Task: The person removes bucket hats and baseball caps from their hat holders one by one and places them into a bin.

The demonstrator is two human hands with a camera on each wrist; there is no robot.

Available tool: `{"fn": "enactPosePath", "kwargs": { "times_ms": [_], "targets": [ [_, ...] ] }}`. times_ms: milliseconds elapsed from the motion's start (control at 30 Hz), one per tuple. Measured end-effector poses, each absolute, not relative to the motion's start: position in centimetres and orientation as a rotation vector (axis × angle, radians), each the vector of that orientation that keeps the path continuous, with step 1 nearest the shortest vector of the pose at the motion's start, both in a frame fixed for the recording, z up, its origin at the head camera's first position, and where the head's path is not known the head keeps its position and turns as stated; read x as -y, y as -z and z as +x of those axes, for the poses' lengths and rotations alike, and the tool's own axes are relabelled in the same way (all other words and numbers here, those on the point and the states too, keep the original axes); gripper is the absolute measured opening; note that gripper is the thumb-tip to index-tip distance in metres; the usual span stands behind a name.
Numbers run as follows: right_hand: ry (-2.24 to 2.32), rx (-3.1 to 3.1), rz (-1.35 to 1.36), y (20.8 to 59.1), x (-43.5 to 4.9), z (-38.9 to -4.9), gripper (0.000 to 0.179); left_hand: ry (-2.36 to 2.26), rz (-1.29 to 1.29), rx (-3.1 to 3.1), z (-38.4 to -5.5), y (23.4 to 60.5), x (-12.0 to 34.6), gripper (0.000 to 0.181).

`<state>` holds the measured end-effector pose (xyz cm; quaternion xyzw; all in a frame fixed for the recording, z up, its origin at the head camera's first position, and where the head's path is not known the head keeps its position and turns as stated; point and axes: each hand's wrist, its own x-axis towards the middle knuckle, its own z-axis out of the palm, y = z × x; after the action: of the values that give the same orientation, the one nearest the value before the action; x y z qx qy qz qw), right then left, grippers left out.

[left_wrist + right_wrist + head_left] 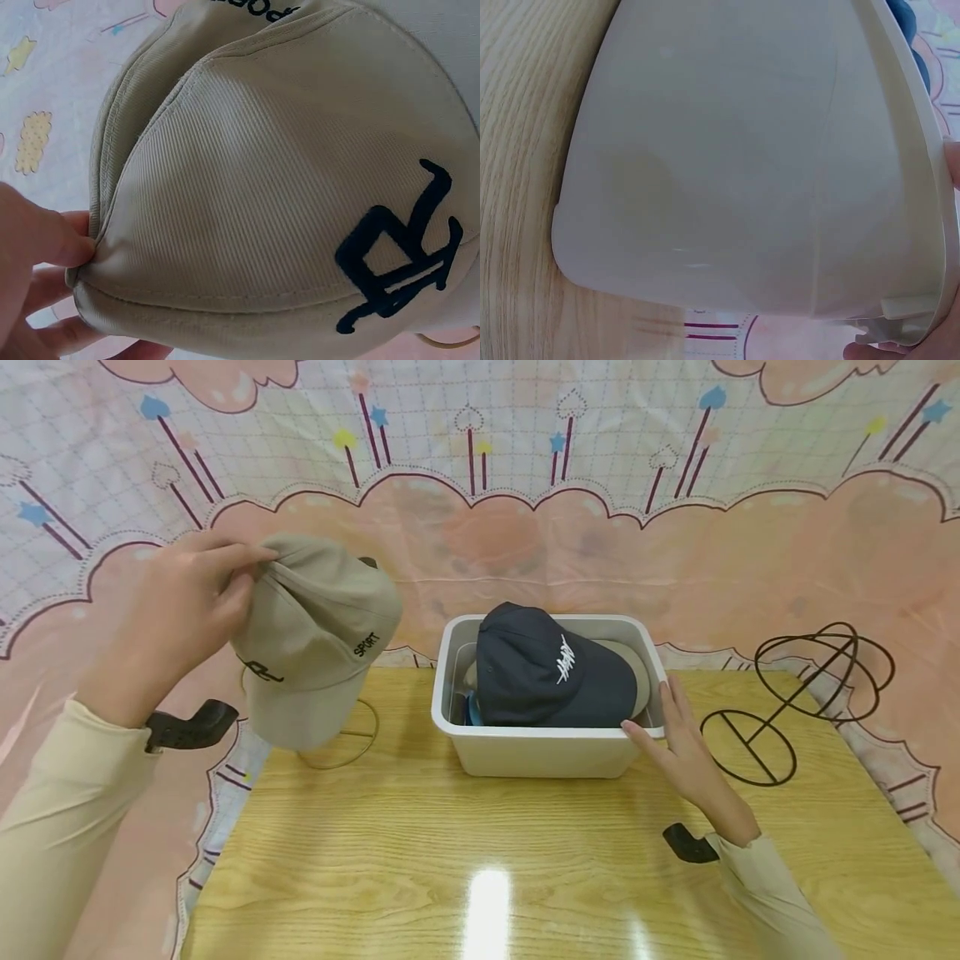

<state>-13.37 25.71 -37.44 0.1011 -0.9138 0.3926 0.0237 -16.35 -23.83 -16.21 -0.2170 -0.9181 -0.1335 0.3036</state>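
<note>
My left hand (176, 602) pinches a beige baseball cap (322, 652) at its edge, up in the air left of a white plastic bin (540, 756). The cap hangs with its brim down and shows dark lettering. In the left wrist view, thumb and fingers grip the folded cap edge. Inside the bin lies a dark navy cap (517, 677) with white script, on top of a beige cap (642, 668) that is mostly hidden. Extended fingers of my right hand (686, 756) touch the bin's front right corner; the right wrist view shows the bin's wall (742, 165) close up.
On the wooden table (360, 852), a black wire cap stand (783, 702) is right of the bin. A gold wire stand (375, 727) is partly hidden behind the held cap. Something blue (472, 708) shows inside the bin. A patterned cloth (480, 543) hangs behind.
</note>
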Motion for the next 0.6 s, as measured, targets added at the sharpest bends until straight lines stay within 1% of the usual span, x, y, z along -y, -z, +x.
{"fn": "enactPosePath", "kwargs": {
  "times_ms": [167,600],
  "targets": [
    [-1.232,2.819,0.316,37.3,-25.7,-13.3,0.087,0.375,-0.659,2.397,-16.7,15.3,22.9,0.027],
    [-1.216,2.809,0.317,37.3,-25.5,-13.4,0.085,0.426,-0.859,2.375,-17.9,13.6,19.9,0.024]
  ]
}}
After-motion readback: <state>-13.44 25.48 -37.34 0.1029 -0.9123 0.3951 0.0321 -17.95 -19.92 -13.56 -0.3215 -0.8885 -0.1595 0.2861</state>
